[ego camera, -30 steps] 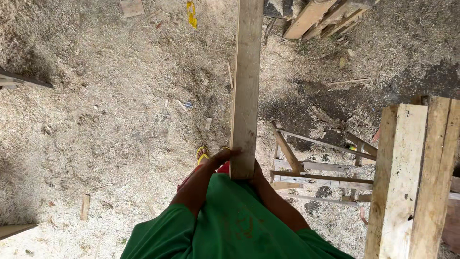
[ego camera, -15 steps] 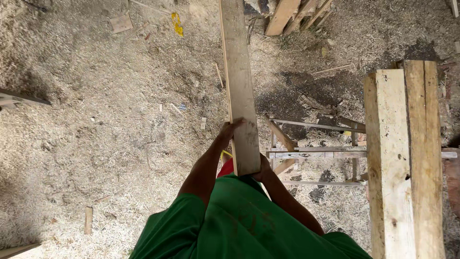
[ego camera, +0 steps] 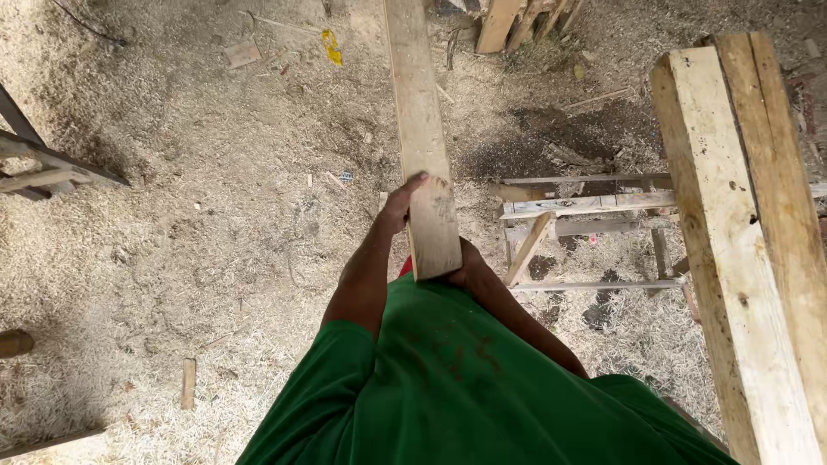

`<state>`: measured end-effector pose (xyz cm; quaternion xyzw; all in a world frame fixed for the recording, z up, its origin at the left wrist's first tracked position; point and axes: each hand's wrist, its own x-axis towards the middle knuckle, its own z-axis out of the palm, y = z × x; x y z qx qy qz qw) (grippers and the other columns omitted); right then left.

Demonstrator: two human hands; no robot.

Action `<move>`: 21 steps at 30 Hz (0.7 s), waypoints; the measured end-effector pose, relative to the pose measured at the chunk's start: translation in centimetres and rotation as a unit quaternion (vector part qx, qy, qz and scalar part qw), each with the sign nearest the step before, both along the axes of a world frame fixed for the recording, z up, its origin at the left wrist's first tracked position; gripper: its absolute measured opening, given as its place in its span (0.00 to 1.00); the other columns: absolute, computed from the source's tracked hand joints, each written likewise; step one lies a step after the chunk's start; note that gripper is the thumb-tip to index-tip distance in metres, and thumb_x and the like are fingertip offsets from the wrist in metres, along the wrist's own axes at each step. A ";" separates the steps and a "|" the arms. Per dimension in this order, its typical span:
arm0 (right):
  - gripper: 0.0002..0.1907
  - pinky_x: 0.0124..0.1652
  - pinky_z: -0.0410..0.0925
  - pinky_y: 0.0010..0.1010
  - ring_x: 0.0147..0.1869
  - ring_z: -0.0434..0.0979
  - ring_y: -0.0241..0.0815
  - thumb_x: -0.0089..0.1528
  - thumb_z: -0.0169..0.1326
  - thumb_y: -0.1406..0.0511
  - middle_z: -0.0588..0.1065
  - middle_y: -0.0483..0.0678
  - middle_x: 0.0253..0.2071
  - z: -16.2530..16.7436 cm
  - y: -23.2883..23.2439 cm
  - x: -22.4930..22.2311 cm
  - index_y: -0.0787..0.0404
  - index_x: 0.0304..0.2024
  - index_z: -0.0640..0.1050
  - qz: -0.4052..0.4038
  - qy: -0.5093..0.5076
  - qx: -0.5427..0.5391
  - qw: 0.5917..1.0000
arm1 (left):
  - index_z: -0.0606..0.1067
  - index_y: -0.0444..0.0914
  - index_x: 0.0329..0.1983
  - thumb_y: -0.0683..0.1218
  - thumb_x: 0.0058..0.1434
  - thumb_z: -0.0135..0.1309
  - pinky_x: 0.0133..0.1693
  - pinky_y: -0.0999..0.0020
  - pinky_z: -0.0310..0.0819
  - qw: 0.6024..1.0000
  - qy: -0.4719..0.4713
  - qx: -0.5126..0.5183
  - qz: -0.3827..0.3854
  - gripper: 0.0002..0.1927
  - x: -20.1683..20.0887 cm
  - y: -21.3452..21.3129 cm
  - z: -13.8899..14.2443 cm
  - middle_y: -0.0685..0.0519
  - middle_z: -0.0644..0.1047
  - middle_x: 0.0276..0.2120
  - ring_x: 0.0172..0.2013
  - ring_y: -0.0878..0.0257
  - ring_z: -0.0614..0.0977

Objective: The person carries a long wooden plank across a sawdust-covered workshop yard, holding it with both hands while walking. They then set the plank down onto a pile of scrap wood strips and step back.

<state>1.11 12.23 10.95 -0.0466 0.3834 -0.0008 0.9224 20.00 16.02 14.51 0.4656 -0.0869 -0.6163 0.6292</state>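
Long pale plank (ego camera: 424, 129), near end gripped at chest height by left hand (ego camera: 401, 205) on its edge and right hand (ego camera: 465, 269) beneath for support, angled out over sawdust floor (ego camera: 215, 215)

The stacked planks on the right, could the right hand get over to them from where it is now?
Probably not right away. The right hand is under the near end of the long plank, which the left hand grips too. The stacked planks stand apart to the right, with nothing between; the load is the obstacle.
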 end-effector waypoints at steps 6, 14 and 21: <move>0.26 0.54 0.71 0.56 0.55 0.78 0.55 0.72 0.32 0.53 0.77 0.54 0.53 0.0 4.6 -4.9 0.57 0.60 0.74 0.027 0.018 -0.021 0.999 | 0.72 0.34 0.63 0.66 0.55 0.59 0.53 0.51 0.78 0.999 0.007 0.030 -0.009 0.41 -5.3 4.6 -1.2 0.41 0.81 0.52 0.49 0.49 0.84; 0.26 0.54 0.72 0.56 0.55 0.78 0.55 0.72 0.32 0.53 0.77 0.54 0.54 0.7 4.4 -8.1 0.57 0.61 0.73 0.066 0.023 -0.040 0.997 | 0.70 0.34 0.64 0.64 0.57 0.59 0.55 0.50 0.77 1.000 0.022 0.022 -0.002 0.40 -7.5 5.4 -1.2 0.39 0.80 0.53 0.50 0.47 0.83; 0.26 0.54 0.72 0.56 0.55 0.77 0.55 0.72 0.32 0.53 0.76 0.54 0.54 0.9 0.3 -6.3 0.57 0.61 0.73 0.104 0.027 -0.071 0.992 | 0.67 0.33 0.66 0.66 0.56 0.56 0.52 0.47 0.79 0.999 -0.011 0.030 -0.006 0.43 -7.2 2.1 -0.6 0.34 0.79 0.53 0.50 0.42 0.84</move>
